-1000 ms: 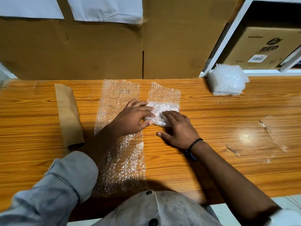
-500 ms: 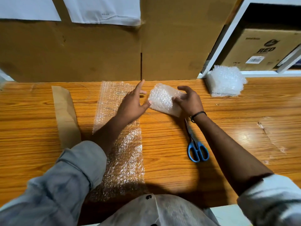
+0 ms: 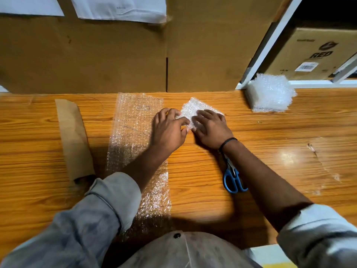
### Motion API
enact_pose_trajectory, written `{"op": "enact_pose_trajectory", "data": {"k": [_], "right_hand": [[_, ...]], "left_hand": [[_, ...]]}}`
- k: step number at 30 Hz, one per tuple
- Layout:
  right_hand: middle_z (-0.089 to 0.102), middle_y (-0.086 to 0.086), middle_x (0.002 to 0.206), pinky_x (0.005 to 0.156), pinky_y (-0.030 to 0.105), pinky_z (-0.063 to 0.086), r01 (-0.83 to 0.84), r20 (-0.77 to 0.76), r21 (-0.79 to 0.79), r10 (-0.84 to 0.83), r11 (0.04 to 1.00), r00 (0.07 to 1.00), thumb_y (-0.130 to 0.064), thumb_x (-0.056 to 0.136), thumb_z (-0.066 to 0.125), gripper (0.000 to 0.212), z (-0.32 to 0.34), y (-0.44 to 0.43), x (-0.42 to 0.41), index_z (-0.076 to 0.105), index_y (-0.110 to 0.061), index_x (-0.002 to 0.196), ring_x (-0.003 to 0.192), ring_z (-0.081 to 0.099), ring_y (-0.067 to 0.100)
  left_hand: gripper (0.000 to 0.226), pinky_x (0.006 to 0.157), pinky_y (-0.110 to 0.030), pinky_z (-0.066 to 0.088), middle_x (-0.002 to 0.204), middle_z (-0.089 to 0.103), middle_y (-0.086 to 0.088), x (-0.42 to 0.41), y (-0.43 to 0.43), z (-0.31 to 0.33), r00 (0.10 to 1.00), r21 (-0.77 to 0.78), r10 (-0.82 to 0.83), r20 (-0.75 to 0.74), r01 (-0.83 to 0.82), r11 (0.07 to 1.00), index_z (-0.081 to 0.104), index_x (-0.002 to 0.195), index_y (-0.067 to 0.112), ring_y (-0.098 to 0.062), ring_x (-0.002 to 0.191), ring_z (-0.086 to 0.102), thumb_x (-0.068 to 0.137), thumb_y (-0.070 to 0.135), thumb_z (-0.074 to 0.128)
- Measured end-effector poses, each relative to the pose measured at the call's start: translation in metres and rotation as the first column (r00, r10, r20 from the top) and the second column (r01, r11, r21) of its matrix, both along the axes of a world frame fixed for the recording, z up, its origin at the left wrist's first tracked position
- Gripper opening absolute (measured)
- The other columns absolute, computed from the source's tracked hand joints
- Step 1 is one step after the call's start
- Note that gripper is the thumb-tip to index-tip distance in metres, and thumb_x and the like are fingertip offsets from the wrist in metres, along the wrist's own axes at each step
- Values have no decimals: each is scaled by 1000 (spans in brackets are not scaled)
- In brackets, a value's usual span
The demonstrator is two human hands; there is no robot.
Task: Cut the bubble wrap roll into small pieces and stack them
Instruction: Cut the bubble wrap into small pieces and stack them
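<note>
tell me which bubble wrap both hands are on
The small folded piece mid-table. The long strip lies under the left arm only; the stack sits far right, untouched.

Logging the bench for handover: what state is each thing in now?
Small piece: on the table, under both hands.
Left hand: pinches its edge.
Right hand: presses on it, fingers straight.
Long strip: unrolled, flat.
Scissors: shut, on the table.
Stack: piled by the shelf.

Bright overhead glare, sharp centre, edges bowed.
</note>
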State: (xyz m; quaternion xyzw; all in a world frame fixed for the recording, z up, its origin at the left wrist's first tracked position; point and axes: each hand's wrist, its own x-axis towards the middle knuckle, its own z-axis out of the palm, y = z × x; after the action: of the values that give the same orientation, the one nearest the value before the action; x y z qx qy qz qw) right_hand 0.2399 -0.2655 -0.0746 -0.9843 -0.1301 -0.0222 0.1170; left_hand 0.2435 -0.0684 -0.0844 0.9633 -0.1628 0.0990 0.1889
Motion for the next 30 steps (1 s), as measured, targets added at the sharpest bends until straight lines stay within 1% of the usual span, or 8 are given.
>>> {"op": "enact_pose_trajectory", "data": {"k": [3, 7, 14, 17, 19, 22, 26, 30], "right_hand": [[53, 4, 151, 113, 48, 28, 28, 79, 77, -34, 997, 996, -49, 94, 52, 54, 4, 1, -4, 59, -23, 141, 144, 38, 30], [44, 1, 157, 110, 48, 29, 5, -22, -94, -7, 996, 1000, -46, 99, 53, 48, 8, -2, -6, 54, -29, 144, 145, 34, 27], [48, 10, 144, 107, 49, 33, 399, -23, -161, -408, 903, 913, -56, 98, 45, 50, 9, -19, -5, 53, -26, 137, 133, 39, 37], [45, 12, 149, 108, 50, 30, 485, -41, -148, -495, 862, 868, -61, 98, 44, 58, 14, -36, 0, 50, -23, 141, 136, 34, 38], [40, 10, 156, 109, 51, 27, 486, -14, -95, -490, 869, 872, -59, 98, 43, 61, 16, -47, 2, 46, -23, 148, 140, 31, 38], [35, 5, 164, 114, 52, 22, 364, 16, -10, -364, 931, 931, -50, 102, 35, 57, 12, -62, -2, 44, -27, 153, 147, 27, 33], [27, 9, 168, 124, 49, 12, 268, -46, -16, -268, 963, 962, -43, 103, 26, 58, -2, -77, -10, 38, -24, 157, 156, 17, 30], [12, 10, 171, 127, 48, 3, 247, -110, -23, -249, 969, 962, -39, 110, 27, 55, -6, -90, -5, 25, -23, 162, 158, 7, 31]], "left_hand": [[27, 111, -47, 33, 134, 56, 5, 2, 2, 3, 1000, 4, 6, 22, -6, 1000, 71, 117, 41, -26, 134, 39, 90, 40, 71], [32, 113, -46, 32, 135, 55, 7, 0, -3, 7, 1000, 10, 27, 15, -27, 1000, 68, 123, 40, -24, 134, 39, 91, 42, 70], [33, 112, -42, 30, 130, 64, 7, 2, -37, 19, 998, -33, -22, -56, 20, 999, 66, 127, 35, -24, 128, 49, 95, 43, 64], [33, 111, -41, 32, 123, 69, 6, 6, -60, 22, 996, -41, -43, -81, 40, 998, 66, 126, 34, -25, 126, 52, 94, 42, 65], [34, 111, -41, 33, 122, 70, 5, 7, -75, 23, 994, -33, -55, -93, 52, 998, 66, 127, 33, -25, 125, 52, 94, 41, 65], [38, 109, -42, 37, 128, 67, 2, 7, -97, 22, 992, 6, -69, -105, 70, 998, 62, 133, 30, -27, 127, 51, 96, 41, 62], [44, 103, -43, 44, 135, 63, -1, 10, -118, 22, 987, -3, -40, -153, 40, 999, 56, 141, 24, -30, 126, 51, 99, 37, 57], [44, 100, -42, 42, 134, 64, 0, 17, -137, 27, 989, 66, -49, -137, 59, 996, 57, 141, 24, -27, 129, 47, 99, 36, 54]]}}
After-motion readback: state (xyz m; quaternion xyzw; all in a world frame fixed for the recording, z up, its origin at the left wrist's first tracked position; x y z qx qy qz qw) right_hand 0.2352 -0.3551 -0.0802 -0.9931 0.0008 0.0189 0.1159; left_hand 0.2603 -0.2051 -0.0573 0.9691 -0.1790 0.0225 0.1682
